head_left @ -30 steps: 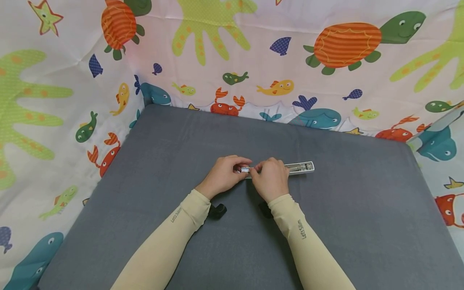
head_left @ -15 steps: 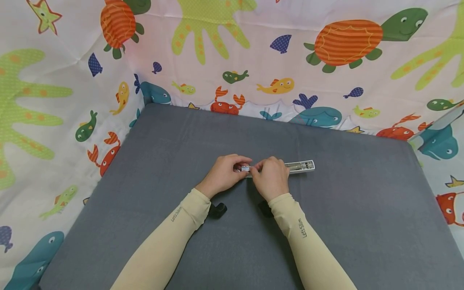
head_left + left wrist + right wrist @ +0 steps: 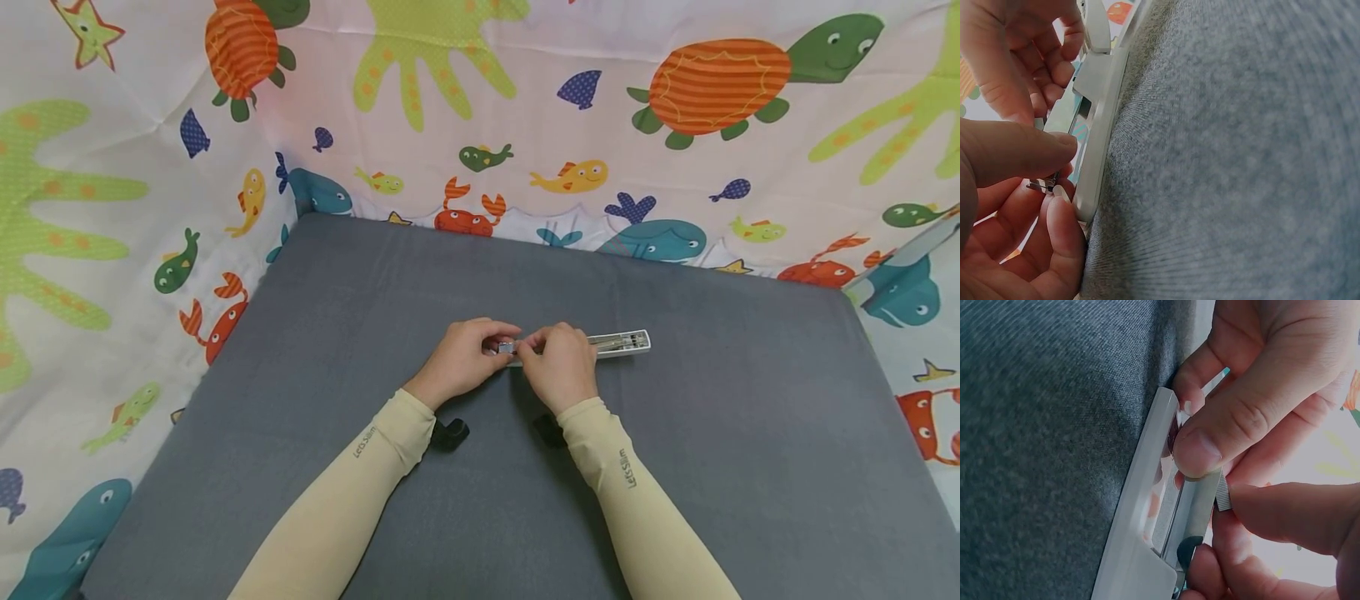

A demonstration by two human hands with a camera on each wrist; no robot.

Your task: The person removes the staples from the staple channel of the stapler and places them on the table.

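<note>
A white stapler [image 3: 622, 344] lies opened out on the grey table, its metal channel showing. My left hand [image 3: 467, 357] is at its left end; in the right wrist view the left thumb [image 3: 1197, 450] and fingers pinch the end of the metal magazine [image 3: 1200, 500]. My right hand [image 3: 561, 367] is close beside it, over the stapler's middle. Between the right thumb and forefinger is a short ribbed strip of staples [image 3: 1223, 492], held against the magazine's edge. The stapler's base [image 3: 1099, 137] runs past both hands in the left wrist view. Fingers hide much of the channel.
The grey tabletop [image 3: 360, 292] stretches around the hands. A fabric curtain [image 3: 420, 142] printed with sea animals stands behind and at both sides. Black pieces, one at the left wrist [image 3: 450, 436] and one at the right [image 3: 550, 432], jut out below the sleeves.
Both hands keep nearly the same place and grip. The silvery piece showing between the fingertips looks slightly shorter. The whole head view has shifted a little.
</note>
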